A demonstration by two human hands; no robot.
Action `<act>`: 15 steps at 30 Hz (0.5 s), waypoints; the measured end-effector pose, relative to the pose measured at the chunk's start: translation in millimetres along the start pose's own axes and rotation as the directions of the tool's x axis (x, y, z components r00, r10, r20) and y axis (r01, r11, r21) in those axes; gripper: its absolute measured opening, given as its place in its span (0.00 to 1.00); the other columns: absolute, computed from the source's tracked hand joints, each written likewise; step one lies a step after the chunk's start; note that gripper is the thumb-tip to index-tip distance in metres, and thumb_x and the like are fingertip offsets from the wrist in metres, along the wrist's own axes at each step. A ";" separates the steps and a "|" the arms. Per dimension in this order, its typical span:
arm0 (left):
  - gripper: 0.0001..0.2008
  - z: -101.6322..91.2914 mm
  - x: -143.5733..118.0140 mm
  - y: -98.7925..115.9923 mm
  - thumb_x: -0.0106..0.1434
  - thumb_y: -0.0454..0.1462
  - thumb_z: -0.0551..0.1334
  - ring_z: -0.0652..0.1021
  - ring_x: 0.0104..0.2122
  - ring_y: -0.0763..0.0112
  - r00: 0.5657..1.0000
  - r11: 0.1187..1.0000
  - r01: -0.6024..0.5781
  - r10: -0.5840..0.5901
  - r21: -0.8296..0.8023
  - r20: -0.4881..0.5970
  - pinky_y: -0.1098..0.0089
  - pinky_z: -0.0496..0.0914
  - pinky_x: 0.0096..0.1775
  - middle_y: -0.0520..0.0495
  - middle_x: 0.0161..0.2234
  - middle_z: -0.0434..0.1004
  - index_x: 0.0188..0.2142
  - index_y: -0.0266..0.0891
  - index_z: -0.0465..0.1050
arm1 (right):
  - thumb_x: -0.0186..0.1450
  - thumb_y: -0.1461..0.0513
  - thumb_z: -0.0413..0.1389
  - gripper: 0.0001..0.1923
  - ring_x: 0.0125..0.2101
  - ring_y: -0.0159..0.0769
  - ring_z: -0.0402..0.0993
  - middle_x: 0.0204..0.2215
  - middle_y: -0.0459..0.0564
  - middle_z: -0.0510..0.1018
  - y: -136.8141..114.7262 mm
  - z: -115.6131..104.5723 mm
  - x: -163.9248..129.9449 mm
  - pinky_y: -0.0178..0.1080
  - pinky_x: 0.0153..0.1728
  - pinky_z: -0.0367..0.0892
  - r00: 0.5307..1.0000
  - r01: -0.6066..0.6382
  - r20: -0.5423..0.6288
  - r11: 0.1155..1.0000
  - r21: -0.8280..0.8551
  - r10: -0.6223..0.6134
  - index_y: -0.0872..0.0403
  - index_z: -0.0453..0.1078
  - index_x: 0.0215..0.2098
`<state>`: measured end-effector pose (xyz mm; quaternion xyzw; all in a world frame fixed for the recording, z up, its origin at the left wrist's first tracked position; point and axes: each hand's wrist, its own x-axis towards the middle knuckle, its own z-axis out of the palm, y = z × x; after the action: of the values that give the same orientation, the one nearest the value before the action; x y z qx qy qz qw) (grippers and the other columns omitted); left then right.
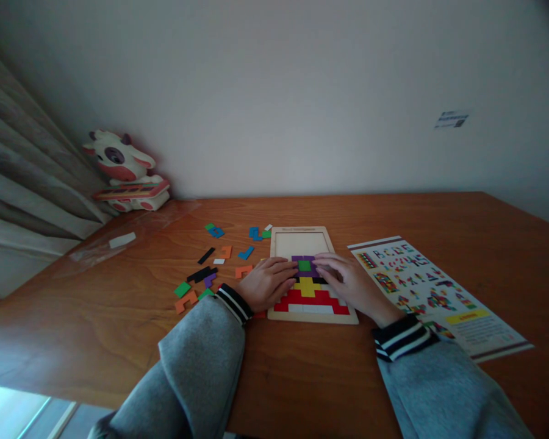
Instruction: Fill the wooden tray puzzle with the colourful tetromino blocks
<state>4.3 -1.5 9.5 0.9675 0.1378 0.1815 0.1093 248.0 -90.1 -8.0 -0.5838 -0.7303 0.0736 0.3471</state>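
Note:
A wooden puzzle tray [301, 242] lies in front of me, partly filled with flat block pieces. Red pieces [308, 297], white pieces [316, 309] and a yellow piece [308, 286] fill the lower part. Above them, purple pieces [303, 259] surround a green square [304, 266]. My left hand [266, 283] rests over the tray's left side, fingers stretched out to the purple pieces. From the right, my right hand [348, 281] reaches over the tray with fingertips at the purple pieces' right edge, thumb apart. Both hands look open; their fingers partly hide the pieces beneath.
Loose pieces lie left of the tray, among them an orange piece [186, 301], black pieces [202, 274] and blue pieces [216, 231]. A printed pattern sheet [473, 326] lies on the right. A cow toy [128, 174] stands at the back left of the wooden table [293, 372].

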 end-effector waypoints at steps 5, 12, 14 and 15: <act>0.17 -0.4 -0.3 -0.1 0.73 0.40 0.51 0.70 0.57 0.61 1.000 1.000 -0.003 0.003 -0.003 0.005 0.54 0.67 0.58 0.44 0.58 0.72 0.56 0.41 0.70 | 0.70 0.60 0.52 0.13 0.49 0.42 0.77 0.48 0.50 0.81 -2.5 -0.7 0.5 0.50 0.52 0.70 0.999 0.031 0.015 0.999 -0.021 -0.031 0.47 0.76 0.48; 0.17 -2.0 -0.2 0.7 0.73 0.40 0.51 0.70 0.57 0.60 1.000 1.000 0.005 -0.005 -0.007 0.021 0.54 0.67 0.58 0.45 0.58 0.72 0.57 0.40 0.70 | 0.69 0.60 0.54 0.11 0.50 0.41 0.76 0.49 0.47 0.81 -0.6 -1.2 -0.5 0.50 0.53 0.68 0.998 0.032 0.058 0.998 -0.050 -0.029 0.45 0.77 0.46; 0.17 -1.3 -0.4 0.2 0.73 0.40 0.51 0.70 0.57 0.60 1.000 1.000 0.005 -0.004 -0.008 0.018 0.54 0.66 0.58 0.45 0.58 0.72 0.57 0.41 0.70 | 0.69 0.61 0.54 0.11 0.50 0.41 0.77 0.48 0.47 0.81 -2.7 -1.9 -0.1 0.50 0.53 0.68 0.998 0.028 0.055 0.999 -0.040 -0.026 0.45 0.77 0.46; 0.17 -0.8 -0.5 0.0 0.73 0.40 0.51 0.70 0.57 0.60 1.000 1.000 0.004 -0.003 -0.009 0.016 0.54 0.66 0.58 0.45 0.58 0.72 0.57 0.41 0.70 | 0.69 0.61 0.54 0.11 0.49 0.41 0.77 0.48 0.47 0.81 -4.3 -2.3 0.4 0.50 0.53 0.68 0.998 0.023 0.051 0.999 -0.028 -0.022 0.45 0.77 0.45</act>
<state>3.5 -1.5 10.1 0.9682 0.1378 0.1741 0.1152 245.9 -91.7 -3.9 -0.5784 -0.7463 0.0742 0.3211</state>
